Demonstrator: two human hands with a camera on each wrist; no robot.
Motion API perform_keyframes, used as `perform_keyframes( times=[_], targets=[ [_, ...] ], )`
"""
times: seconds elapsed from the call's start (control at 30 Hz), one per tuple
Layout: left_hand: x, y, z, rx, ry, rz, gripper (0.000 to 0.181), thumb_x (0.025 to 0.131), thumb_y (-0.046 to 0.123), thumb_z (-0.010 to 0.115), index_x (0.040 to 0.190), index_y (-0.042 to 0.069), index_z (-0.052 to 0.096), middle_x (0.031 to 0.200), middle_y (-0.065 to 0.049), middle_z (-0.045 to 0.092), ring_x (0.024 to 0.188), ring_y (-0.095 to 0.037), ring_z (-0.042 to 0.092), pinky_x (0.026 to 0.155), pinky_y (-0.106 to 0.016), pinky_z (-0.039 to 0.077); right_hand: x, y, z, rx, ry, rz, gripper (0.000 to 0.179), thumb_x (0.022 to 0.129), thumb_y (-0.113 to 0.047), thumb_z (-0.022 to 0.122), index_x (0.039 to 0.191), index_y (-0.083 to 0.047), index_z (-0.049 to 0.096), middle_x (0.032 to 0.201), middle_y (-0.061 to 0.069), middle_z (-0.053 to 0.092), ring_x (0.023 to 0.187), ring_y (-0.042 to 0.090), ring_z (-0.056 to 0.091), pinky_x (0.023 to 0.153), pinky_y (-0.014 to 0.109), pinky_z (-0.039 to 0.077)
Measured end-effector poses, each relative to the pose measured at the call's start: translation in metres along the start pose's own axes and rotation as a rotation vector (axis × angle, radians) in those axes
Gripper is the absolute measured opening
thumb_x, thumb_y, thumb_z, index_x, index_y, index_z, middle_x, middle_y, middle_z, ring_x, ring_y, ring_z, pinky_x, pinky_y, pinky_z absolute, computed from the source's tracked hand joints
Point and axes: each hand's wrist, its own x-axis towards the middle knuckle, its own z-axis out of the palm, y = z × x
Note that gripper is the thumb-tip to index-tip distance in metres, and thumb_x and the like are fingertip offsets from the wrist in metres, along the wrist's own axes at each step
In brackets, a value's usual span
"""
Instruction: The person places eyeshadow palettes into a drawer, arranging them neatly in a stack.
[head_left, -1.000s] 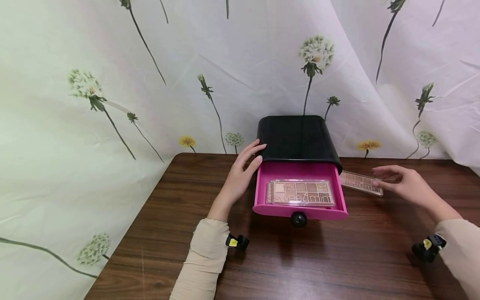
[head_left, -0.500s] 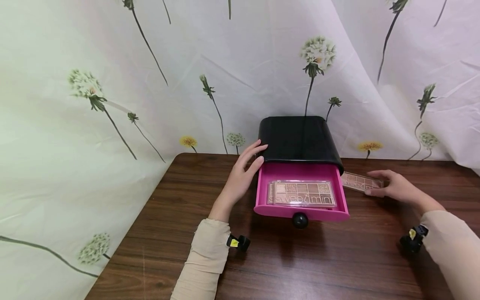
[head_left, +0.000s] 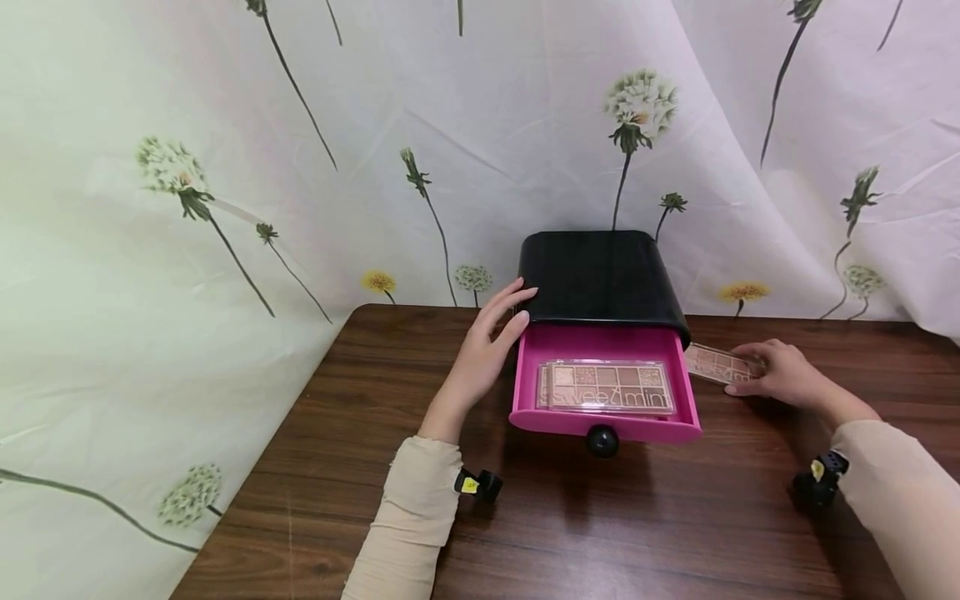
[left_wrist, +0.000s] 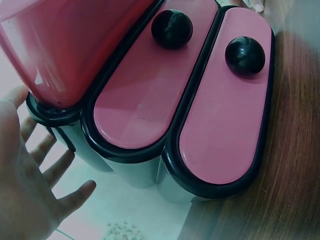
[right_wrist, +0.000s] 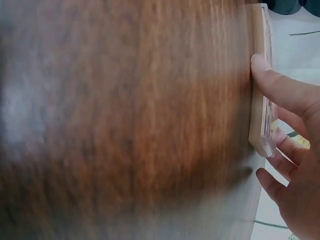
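A black drawer case [head_left: 600,279] stands at the back of the table, its top pink drawer [head_left: 688,400] pulled out. Inside that drawer lie overlapping eyeshadow palettes [head_left: 611,387] with clear lids. My left hand [head_left: 480,358] rests with spread, straight fingers against the case's left upper edge; the left wrist view has this hand [left_wrist: 30,175] beside the top tier. To the right of the case, my right hand [head_left: 783,375] pinches another eyeshadow palette [head_left: 716,363] lying on the table. In the right wrist view the thumb presses one long edge of this palette [right_wrist: 258,110], the fingers on the far side.
Two lower pink drawers, the middle one [left_wrist: 145,85] and the bottom one [left_wrist: 225,115], are closed, each with a black knob. A black knob [head_left: 602,441] juts from the pulled-out drawer. Flower-printed cloth [head_left: 480,100] hangs directly behind the wooden table [head_left: 360,433].
My right hand has moved left and down onto the palette beside the case and taken hold of its right end. The left hand stays at the case.
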Motion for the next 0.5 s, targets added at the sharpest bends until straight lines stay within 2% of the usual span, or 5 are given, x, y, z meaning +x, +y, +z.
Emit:
perform_keyframes(
  times=[0.13, 0.23, 0.33, 0.4, 0.5],
  targets=[
    [0.000, 0.000, 0.000, -0.003, 0.001, 0.003, 0.038, 0.104, 0.033, 0.050, 0.141, 0.023, 0.057, 0.154, 0.015, 0.035, 0.144, -0.007, 0.024, 0.111, -0.048, 0.030, -0.002, -0.004, -0.001, 0.002, 0.001, 0.006, 0.072, 0.077, -0.032, 0.085, 0.121, 0.018, 0.057, 0.100, 0.030, 0.058, 0.092, 0.039, 0.054, 0.080, 0.051, 0.044],
    [0.000, -0.001, 0.000, -0.008, -0.001, 0.002, 0.038, 0.105, 0.031, 0.050, 0.141, 0.022, 0.057, 0.155, 0.013, 0.035, 0.144, -0.008, 0.024, 0.111, -0.048, 0.030, -0.004, -0.009, -0.004, 0.001, -0.022, 0.041, 0.076, 0.079, -0.039, 0.083, 0.122, 0.019, 0.056, 0.092, 0.021, 0.061, 0.087, 0.032, 0.056, 0.080, 0.049, 0.046],
    [0.000, 0.000, -0.001, -0.013, 0.000, -0.005, 0.039, 0.105, 0.029, 0.050, 0.142, 0.018, 0.056, 0.156, 0.009, 0.035, 0.145, -0.011, 0.024, 0.111, -0.049, 0.029, -0.009, -0.014, -0.007, 0.003, -0.038, 0.074, 0.080, 0.081, -0.046, 0.080, 0.124, 0.018, 0.056, 0.095, 0.022, 0.063, 0.091, 0.034, 0.058, 0.083, 0.054, 0.047],
    [0.000, 0.003, -0.001, -0.020, -0.004, -0.011, 0.039, 0.105, 0.026, 0.050, 0.142, 0.015, 0.056, 0.157, 0.004, 0.035, 0.146, -0.014, 0.023, 0.112, -0.050, 0.028, -0.014, -0.017, -0.009, 0.002, -0.022, 0.074, 0.079, 0.081, -0.047, 0.079, 0.124, 0.016, 0.057, 0.105, 0.026, 0.061, 0.098, 0.037, 0.057, 0.084, 0.056, 0.046],
    [-0.003, 0.016, -0.002, -0.025, -0.014, -0.025, 0.040, 0.105, 0.021, 0.049, 0.142, 0.009, 0.054, 0.158, -0.003, 0.034, 0.147, -0.018, 0.023, 0.112, -0.050, 0.028, -0.022, -0.021, -0.012, 0.012, 0.020, 0.046, 0.074, 0.082, -0.044, 0.079, 0.123, 0.014, 0.059, 0.114, 0.030, 0.059, 0.103, 0.041, 0.056, 0.083, 0.056, 0.046]
  ],
)
